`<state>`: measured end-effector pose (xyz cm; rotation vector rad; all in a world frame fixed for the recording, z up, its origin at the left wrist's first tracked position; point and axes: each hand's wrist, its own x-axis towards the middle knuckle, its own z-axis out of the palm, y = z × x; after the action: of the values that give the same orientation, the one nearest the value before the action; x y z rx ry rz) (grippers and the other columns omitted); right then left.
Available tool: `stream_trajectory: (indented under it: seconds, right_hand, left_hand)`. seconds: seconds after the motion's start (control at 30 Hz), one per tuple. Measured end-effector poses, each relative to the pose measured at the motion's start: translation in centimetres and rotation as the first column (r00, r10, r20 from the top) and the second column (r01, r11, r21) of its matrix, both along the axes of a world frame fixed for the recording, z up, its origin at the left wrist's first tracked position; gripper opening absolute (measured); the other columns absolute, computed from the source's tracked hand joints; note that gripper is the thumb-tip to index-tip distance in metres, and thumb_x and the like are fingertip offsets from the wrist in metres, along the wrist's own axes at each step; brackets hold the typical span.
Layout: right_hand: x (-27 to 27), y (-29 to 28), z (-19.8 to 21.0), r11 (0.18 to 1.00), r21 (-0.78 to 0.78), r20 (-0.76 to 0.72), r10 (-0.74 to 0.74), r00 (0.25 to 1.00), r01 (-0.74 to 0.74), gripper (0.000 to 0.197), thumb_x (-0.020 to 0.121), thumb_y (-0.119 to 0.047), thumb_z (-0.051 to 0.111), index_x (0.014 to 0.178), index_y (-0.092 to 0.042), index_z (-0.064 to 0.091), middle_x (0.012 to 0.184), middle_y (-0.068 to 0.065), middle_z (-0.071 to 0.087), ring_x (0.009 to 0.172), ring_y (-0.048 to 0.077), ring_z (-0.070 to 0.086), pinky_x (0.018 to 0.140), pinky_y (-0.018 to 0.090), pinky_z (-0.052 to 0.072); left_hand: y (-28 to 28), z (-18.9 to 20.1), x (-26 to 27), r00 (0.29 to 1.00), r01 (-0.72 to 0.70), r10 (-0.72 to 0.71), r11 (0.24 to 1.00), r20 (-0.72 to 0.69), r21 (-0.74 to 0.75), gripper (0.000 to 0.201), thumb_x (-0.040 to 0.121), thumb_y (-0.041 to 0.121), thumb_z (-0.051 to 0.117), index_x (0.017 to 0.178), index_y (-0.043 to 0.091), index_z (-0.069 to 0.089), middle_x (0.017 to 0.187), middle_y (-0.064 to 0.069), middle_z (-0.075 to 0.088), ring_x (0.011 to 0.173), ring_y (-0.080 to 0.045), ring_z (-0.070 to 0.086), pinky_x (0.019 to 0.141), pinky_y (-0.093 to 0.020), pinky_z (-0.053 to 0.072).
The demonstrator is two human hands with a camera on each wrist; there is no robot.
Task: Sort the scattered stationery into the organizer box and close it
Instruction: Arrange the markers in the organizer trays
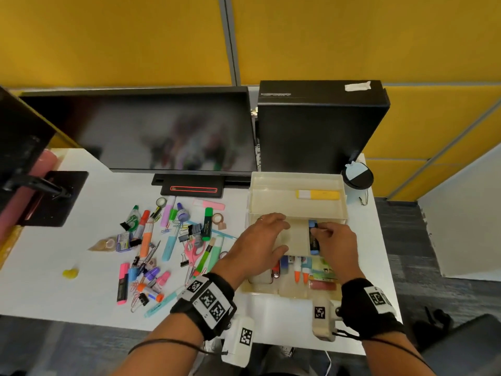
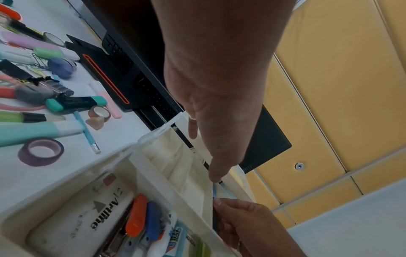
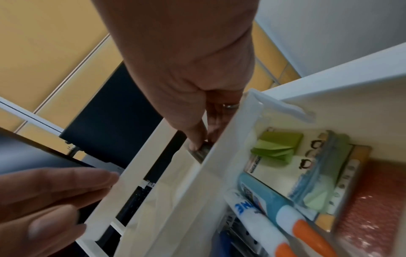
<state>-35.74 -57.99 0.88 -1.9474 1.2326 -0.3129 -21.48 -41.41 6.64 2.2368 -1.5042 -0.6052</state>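
Pinching blue highlighter (image 1: 314, 238) with my right hand (image 1: 336, 241), fingers curled round it, laying it in right slot of upper tray of organizer box (image 1: 298, 185). My left hand (image 1: 264, 240) flat, fingers straight, pressing tray's left part. Yellow highlighter (image 1: 317, 194) in raised lid. Loose stationery pile (image 1: 162, 245) left on bench (image 1: 89, 283); monitor (image 1: 151, 131) behind.

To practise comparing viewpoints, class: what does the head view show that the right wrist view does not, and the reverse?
Head view only: the scattered pile of pens and clips on the white desk, the black monitor, and the yellow highlighter in the cream plastic organizer box.
Right wrist view only: folded green sticky notes up close.
Both: the right hand pinching the blue-capped dark marker, the left hand, and orange-tipped glue bottles.
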Motion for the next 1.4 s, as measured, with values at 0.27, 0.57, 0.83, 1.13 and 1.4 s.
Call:
stream_trajectory:
  seconds: [0.27, 0.57, 0.83, 1.13, 1.4]
  right_hand:
    - [0.1, 3.5, 0.8, 0.982, -0.186, -0.066, 0.014, 0.998, -0.026, 0.019, 0.094, -0.004, 0.064, 0.076, -0.01, 0.065, 0.076, 0.012, 0.063, 0.068, 0.028, 0.058, 0.061, 0.03, 0.038]
    - [9.7, 15.2, 2.3, 0.933, -0.196, 0.1, 0.324, 0.941, -0.301, 0.013, 0.09, -0.002, 0.071, 0.092, -0.015, 0.073, 0.085, -0.003, 0.065, 0.077, 0.021, 0.063, 0.076, 0.032, 0.05]
    - [22.8, 19.8, -4.0, 0.879, -0.032, -0.126, 0.469, 0.874, -0.476, 0.012, 0.097, -0.02, 0.064, 0.086, -0.014, 0.065, 0.086, 0.005, 0.068, 0.078, 0.026, 0.065, 0.07, 0.034, 0.052]
    - [27.2, 20.0, -8.2, 0.911, -0.119, -0.371, 0.327, 0.869, -0.394, 0.026, 0.093, -0.035, 0.064, 0.088, -0.009, 0.067, 0.087, 0.015, 0.068, 0.071, 0.032, 0.061, 0.063, 0.031, 0.045]
    - [27.7, 20.7, -7.2, 0.939, -0.118, -0.459, 0.237, 0.856, -0.323, 0.023, 0.095, -0.029, 0.067, 0.101, -0.007, 0.071, 0.098, 0.019, 0.073, 0.092, 0.041, 0.069, 0.073, 0.036, 0.049]
  left_hand:
    - [8.4, -0.6, 4.0, 0.991, -0.1, 0.093, 0.993, -0.098, -0.062, 0.044, 0.097, 0.035, 0.066, 0.139, 0.032, 0.053, 0.154, 0.017, 0.034, 0.137, -0.008, 0.041, 0.105, -0.027, 0.046]
    - [19.6, -4.0, 11.2, 0.938, -0.331, 0.323, 0.942, -0.127, -0.055, 0.036, 0.091, 0.024, 0.072, 0.127, 0.022, 0.065, 0.14, 0.006, 0.052, 0.126, -0.015, 0.051, 0.103, -0.028, 0.045]
    - [26.9, -7.1, 14.7, 0.859, -0.491, 0.484, 0.871, -0.169, -0.001, 0.03, 0.092, 0.031, 0.071, 0.121, 0.029, 0.067, 0.124, 0.011, 0.062, 0.109, -0.008, 0.059, 0.093, -0.027, 0.05]
    - [36.1, -10.1, 18.4, 0.635, -0.758, 0.772, 0.629, -0.027, 0.171, 0.019, 0.09, 0.025, 0.066, 0.108, 0.02, 0.068, 0.109, -0.001, 0.066, 0.102, -0.022, 0.063, 0.076, -0.025, 0.04]
    - [37.8, -13.1, 19.4, 0.532, -0.763, 0.844, 0.514, -0.07, 0.393, 0.041, 0.081, 0.049, 0.073, 0.106, 0.018, 0.065, 0.107, 0.0, 0.066, 0.099, -0.023, 0.065, 0.079, -0.033, 0.052]
